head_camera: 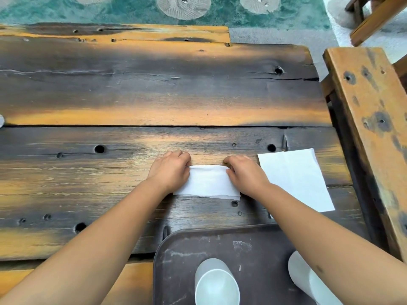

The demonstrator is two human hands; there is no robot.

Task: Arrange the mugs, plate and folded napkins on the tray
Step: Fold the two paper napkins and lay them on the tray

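Head view: left hand (170, 170) and right hand (243, 172) pinch far edge of napkin (208, 181) at frame centre, pressing fold flat on desk (154, 89); second napkin (295, 179) lies unfolded just right; two mugs (217, 282) stand on tray (253, 245), lower right; plate not visible

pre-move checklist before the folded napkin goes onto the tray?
1. Both hands on napkin: ok, left hand and right hand press its ends.
2. Fold finished: cannot tell; folded napkin shows layered edges at its near side.
3. Free space on tray: ok, bare area at its far left.
4. Mugs on tray: ok, left mug and right mug.
5. Second napkin folded: not ok, lies flat.
6. Plate: cannot tell, not in view.
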